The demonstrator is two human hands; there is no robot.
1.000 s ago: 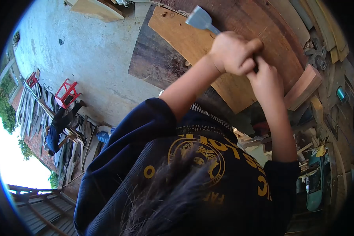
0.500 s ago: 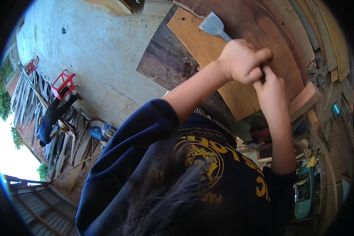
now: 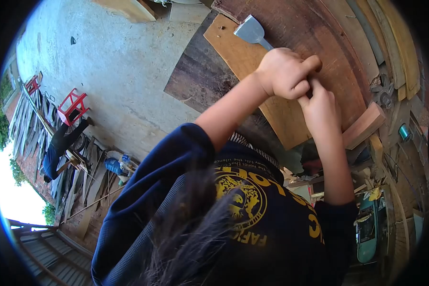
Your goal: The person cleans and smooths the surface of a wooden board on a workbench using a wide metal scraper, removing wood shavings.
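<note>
Hands meet at 1 o'clock in the view, both clamped on 1 tool. The left hand [image 3: 286, 71] is balled into a tight fist around the handle of a wide-bladed chisel [image 3: 249, 31], thumb pointing toward 3 o'clock. The right hand [image 3: 321, 106] sits touching it at its 5 o'clock, fingers curled up against the underside of the left fist and closed on the handle's end. The handle itself is hidden inside the 2 grips.

The chisel's flat steel blade pokes out at 11 o'clock from the left fist, its edge resting near the far corner of a pale plywood sheet [image 3: 252, 64]. That sheet lies on a dark reddish board [image 3: 319, 28], which runs on toward 12 and 2 o'clock.

A short wood block [image 3: 365, 125] lies just beside the right wrist at 3 o'clock. Bare concrete floor [image 3: 119, 62] spreads out at 10 o'clock. Well apart, at 8 o'clock, another person [image 3: 57, 150] bends over among leaning planks, with a red stool [image 3: 72, 102] close by and a blue bottle [image 3: 113, 166] on the ground nearer in.
</note>
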